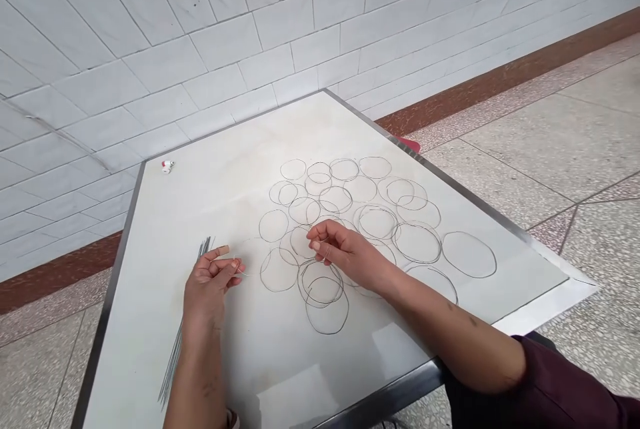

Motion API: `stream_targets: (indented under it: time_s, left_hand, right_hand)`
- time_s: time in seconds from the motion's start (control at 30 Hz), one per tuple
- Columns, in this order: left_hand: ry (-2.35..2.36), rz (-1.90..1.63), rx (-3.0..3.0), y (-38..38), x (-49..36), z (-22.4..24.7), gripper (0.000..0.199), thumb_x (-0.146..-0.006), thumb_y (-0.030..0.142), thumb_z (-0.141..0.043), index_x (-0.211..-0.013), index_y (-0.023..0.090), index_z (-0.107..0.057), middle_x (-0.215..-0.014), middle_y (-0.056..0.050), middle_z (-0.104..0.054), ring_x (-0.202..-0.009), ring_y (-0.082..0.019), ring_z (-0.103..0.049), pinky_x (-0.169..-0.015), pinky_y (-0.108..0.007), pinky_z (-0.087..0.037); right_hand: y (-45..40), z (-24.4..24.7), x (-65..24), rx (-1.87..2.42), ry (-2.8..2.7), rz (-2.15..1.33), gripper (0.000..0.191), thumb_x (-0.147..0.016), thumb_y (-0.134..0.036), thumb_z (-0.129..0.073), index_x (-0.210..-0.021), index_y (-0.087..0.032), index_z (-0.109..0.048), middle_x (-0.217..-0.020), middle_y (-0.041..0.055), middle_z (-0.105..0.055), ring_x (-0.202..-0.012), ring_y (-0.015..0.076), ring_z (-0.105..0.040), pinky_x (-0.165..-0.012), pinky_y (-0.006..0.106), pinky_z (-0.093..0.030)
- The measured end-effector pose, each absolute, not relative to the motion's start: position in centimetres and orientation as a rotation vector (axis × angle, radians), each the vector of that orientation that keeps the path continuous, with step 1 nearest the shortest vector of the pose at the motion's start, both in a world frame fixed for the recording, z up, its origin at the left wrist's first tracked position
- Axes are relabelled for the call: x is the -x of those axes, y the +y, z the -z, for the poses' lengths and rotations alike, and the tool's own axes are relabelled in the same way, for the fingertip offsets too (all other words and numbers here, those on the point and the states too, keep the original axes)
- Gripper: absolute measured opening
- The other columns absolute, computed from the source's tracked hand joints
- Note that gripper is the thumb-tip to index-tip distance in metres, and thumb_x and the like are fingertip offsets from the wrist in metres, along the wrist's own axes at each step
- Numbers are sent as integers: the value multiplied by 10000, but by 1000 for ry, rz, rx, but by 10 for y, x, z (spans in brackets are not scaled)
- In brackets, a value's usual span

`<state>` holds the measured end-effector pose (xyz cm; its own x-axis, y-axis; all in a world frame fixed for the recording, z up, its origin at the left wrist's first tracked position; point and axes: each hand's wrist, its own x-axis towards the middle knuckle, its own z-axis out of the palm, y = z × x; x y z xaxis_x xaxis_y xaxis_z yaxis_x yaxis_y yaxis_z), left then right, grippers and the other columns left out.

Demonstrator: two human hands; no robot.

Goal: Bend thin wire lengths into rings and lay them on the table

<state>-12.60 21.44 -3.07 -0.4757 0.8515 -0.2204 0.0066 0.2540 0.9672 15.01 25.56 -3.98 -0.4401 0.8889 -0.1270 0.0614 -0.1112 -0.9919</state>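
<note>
Faintly, a thin, pale wire (247, 274) shows at the tips of the left hand (205, 282), pinched between thumb and finger; its full run is too fine to trace. A tan strip (223, 250) wraps a finger of that hand. The right hand (353, 255) is curled, thumb close to the fingertips; whether it grips anything, I cannot tell.

Under and around the right fingers lie the rings (359, 222), slender dark loops, some nearly round, others oval, many overlapping, spreading beyond the fingertips and toward the wrist. Just left of the left fingers, partly behind the hand, straight rods (176, 352) form a narrow grey sheaf.

Beneath both hands is the table (220, 162), smooth, glossy and off-white, edged in metal. Beyond the left fingertips, near its far corner, sits a small white-and-red object (167, 166). Farther out come the wall (280, 35) of white, faintly veined tiles, a red-brown skirting (500, 82) and the speckled stone floor (600, 215).
</note>
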Motion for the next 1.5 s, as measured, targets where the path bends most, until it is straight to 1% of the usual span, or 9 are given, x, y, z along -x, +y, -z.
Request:
stream_targets:
  time_s: [0.17, 0.33, 0.43, 0.57, 0.8, 1.1, 1.2, 1.3, 1.5]
  left_hand:
    - [1795, -1324, -825, 223, 122, 36, 435, -672, 278, -771, -1063, 163, -616, -781, -42, -713, -821, -210, -695, -738, -360, -564]
    - [1928, -1286, -869, 235, 117, 33, 331, -712, 216, -704, -1029, 181, -615, -825, -52, -729, -783, -202, -708, -767, -380, -570]
    - [2002, -1250, -927, 241, 111, 32, 318, -713, 195, -688, -1023, 198, -619, -867, -55, -740, -769, -204, -712, -766, -382, -569]
    - [2065, -1217, -995, 249, 107, 33, 306, -734, 221, -671, -1036, 204, -622, -907, -65, -744, -793, -218, -713, -763, -384, -568]
    - [2109, -1170, -1105, 251, 110, 36, 258, -795, 213, -557, -1039, 215, -639, -949, -68, -752, -812, -216, -710, -784, -383, -552]
    - [2147, -1130, -1206, 250, 117, 44, 301, -774, 202, -557, -1059, 238, -645, -1059, -68, -743, -770, -211, -698, -831, -402, -509]
    - [2180, -1101, -1240, 250, 116, 43, 305, -768, 220, -583, -1065, 244, -647, -1027, -60, -740, -842, -230, -686, -846, -397, -492]
    - [2211, -1068, -1283, 250, 113, 43, 303, -768, 274, -617, -1068, 251, -651, -992, -59, -731, -912, -256, -659, -820, -388, -488]
    - [2261, -1027, -1371, 254, 108, 48, 331, -778, 312, -624, -1102, 244, -637, -956, -57, -704, -863, -257, -636, -801, -393, -473]
  right_hand:
    - [255, 39, -149, 1071, -1528, -1624, 183, -921, -389, -557, -1046, -263, -600, -965, 13, -614, -827, 158, -615, -763, 346, -501]
    - [254, 37, -149, 1090, -1538, -1637, 162, -918, -379, -555, -1025, -269, -609, -951, 3, -619, -841, 156, -617, -782, 345, -499]
    - [254, 37, -149, 1094, -1540, -1636, 160, -922, -375, -549, -1027, -271, -609, -948, 1, -620, -848, 158, -619, -789, 347, -498]
    - [253, 37, -149, 1103, -1544, -1640, 162, -918, -375, -554, -1023, -266, -612, -939, 3, -626, -845, 160, -618, -794, 350, -497]
    - [253, 36, -149, 1100, -1539, -1647, 169, -911, -382, -559, -1017, -265, -618, -936, 5, -630, -846, 163, -621, -792, 354, -499]
    - [253, 36, -149, 1091, -1542, -1648, 182, -900, -389, -567, -1008, -252, -618, -920, 15, -631, -841, 174, -620, -780, 363, -505]
    - [253, 36, -149, 1095, -1551, -1640, 176, -906, -387, -560, -1009, -256, -617, -916, 12, -629, -838, 171, -619, -773, 358, -499]
    - [252, 36, -149, 1099, -1549, -1642, 173, -912, -391, -554, -1007, -260, -616, -919, 9, -627, -843, 171, -617, -770, 354, -496]
    - [252, 33, -148, 1109, -1559, -1641, 163, -918, -385, -550, -997, -260, -621, -886, 3, -625, -842, 170, -615, -762, 343, -490]
